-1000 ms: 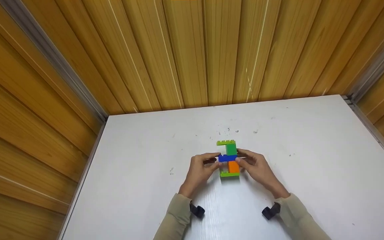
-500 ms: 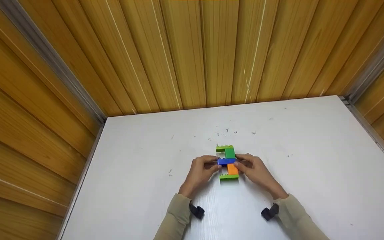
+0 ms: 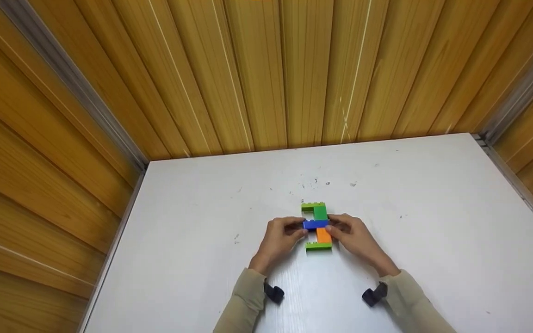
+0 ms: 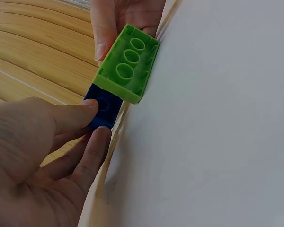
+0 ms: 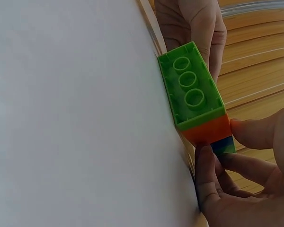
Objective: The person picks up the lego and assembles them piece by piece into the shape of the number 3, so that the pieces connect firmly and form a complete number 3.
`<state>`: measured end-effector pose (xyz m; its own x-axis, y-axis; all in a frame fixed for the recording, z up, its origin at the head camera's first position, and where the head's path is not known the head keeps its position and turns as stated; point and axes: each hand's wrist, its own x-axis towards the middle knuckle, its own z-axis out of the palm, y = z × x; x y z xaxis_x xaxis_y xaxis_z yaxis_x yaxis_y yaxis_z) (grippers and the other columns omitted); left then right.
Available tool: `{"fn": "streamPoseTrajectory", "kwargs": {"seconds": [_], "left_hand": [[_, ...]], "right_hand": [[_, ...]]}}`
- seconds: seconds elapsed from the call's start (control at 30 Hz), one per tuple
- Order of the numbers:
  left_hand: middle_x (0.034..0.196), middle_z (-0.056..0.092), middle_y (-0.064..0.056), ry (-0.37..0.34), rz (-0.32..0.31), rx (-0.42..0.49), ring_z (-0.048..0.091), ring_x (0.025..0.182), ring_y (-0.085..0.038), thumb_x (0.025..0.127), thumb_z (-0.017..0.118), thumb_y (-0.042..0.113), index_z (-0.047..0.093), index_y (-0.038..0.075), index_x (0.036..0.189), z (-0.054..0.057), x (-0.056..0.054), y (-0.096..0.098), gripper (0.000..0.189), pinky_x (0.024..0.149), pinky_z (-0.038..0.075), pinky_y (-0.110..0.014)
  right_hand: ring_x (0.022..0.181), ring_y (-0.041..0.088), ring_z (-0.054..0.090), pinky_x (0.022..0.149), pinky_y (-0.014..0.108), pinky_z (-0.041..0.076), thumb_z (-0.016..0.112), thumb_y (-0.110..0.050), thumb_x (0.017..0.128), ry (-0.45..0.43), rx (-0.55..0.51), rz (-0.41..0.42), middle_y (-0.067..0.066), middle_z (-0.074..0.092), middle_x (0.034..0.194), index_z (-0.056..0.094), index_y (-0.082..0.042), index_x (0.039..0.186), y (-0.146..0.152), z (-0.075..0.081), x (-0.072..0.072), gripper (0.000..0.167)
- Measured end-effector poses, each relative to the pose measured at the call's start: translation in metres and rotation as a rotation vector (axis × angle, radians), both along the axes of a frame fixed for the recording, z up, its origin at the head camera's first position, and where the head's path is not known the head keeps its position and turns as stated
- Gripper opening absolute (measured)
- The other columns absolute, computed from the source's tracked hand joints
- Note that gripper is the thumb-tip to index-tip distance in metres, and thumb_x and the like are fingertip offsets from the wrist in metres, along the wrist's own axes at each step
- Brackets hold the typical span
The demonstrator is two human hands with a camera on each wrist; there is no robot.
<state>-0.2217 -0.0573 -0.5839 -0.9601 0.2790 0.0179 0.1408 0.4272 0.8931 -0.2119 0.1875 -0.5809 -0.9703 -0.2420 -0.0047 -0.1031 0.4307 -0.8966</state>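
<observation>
A joined stack of toy building bricks lies between both hands in the head view. From far to near it has a lime green brick (image 3: 312,205), a green brick (image 3: 320,212), a blue brick (image 3: 315,225), an orange brick (image 3: 324,235) and another lime green brick (image 3: 318,247). My left hand (image 3: 279,238) pinches the blue brick's left end between thumb and fingers. On the opposite side, my right hand (image 3: 353,236) grips the stack where blue and orange meet. Both wrist views show the near lime brick's hollow underside (image 5: 189,85) with round tubes.
The white table (image 3: 192,208) carries small dark marks beyond the bricks. Wood-patterned panels (image 3: 262,74) stand behind it and at both sides. A small black camera (image 3: 274,294) sits on the left wrist, another black camera (image 3: 374,294) on the right.
The brick stack has shifted slightly nearer the person and tipped, so more of the lime bricks' near faces shows. Both hands keep their hold; little differs over the last half second.
</observation>
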Motion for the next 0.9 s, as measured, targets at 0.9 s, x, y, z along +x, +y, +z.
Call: {"fn": "streamPoseTrajectory", "kwargs": {"seconds": [0.9], "left_hand": [[0.123, 0.078, 0.000, -0.009, 0.051, 0.071, 0.070, 0.107, -0.008, 0.103, 0.073, 0.017, 0.078, 0.010, 0.129, 0.0011, 0.0025, -0.0050, 0.027, 0.101, 0.058, -0.031]], "right_hand": [[0.110, 0.034, 0.074, 0.090, 0.026, 0.061, 0.068, -0.019, 0.107, -0.045, -0.168, 0.003, 0.028, 0.066, 0.134, 0.056, 0.008, 0.148, 0.0007, 0.0014, 0.0015, 0.050]]}}
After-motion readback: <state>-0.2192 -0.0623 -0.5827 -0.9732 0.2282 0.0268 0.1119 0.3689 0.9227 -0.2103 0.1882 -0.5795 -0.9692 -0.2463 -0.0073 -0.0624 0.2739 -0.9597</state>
